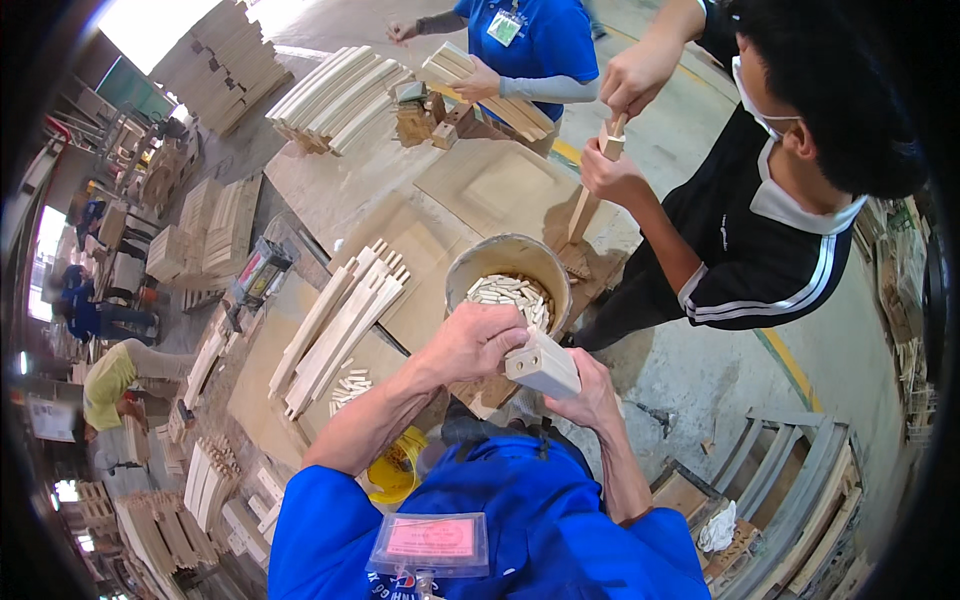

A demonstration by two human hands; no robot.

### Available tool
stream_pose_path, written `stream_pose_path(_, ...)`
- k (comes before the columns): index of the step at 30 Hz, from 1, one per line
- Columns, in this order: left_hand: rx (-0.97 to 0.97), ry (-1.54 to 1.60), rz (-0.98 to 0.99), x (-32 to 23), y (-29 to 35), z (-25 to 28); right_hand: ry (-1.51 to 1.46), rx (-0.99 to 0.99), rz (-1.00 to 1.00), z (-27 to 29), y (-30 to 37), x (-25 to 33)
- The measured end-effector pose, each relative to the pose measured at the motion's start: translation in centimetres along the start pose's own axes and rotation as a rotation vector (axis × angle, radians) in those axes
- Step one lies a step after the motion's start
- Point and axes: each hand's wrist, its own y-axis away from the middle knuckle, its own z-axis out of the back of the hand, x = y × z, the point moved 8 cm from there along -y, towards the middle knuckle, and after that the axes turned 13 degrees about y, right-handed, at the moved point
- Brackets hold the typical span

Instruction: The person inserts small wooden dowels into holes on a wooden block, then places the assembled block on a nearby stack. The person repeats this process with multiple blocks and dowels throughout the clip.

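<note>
Right hand [588, 395] grips the drilled block [545, 366]; left hand [478, 342] curls at its end, contents unclear. Keep that end steady.

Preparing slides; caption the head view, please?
Right hand holds drilled wooden block, left hand at its end; bucket of dowels beyond.

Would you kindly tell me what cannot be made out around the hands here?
In the head view:
Left hand: whatever it may pinch, hidden by the hand itself.
Right hand: palm, hidden by the wooden piece.
Large bucket: floor, covered by dowels.
Blue-shirted co-worker: head, cut off by the top edge.
</note>
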Motion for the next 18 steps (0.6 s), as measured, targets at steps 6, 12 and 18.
stream_pose_path(6,0.077,0.135,-0.135,1.4,-0.1,1.5,0.013,0.013,-0.03,-0.6,-0.7,0.6)
stream_pose_path(12,-0.445,1.251,0.088,10.1,1.5,4.9,-0.05,-0.039,-0.095,0.5,-2.2,0.7)
stream_pose_path(18,-0.626,1.691,0.055,11.9,3.0,1.2,-0.201,0.033,-0.014,0.7,-2.0,0.8)
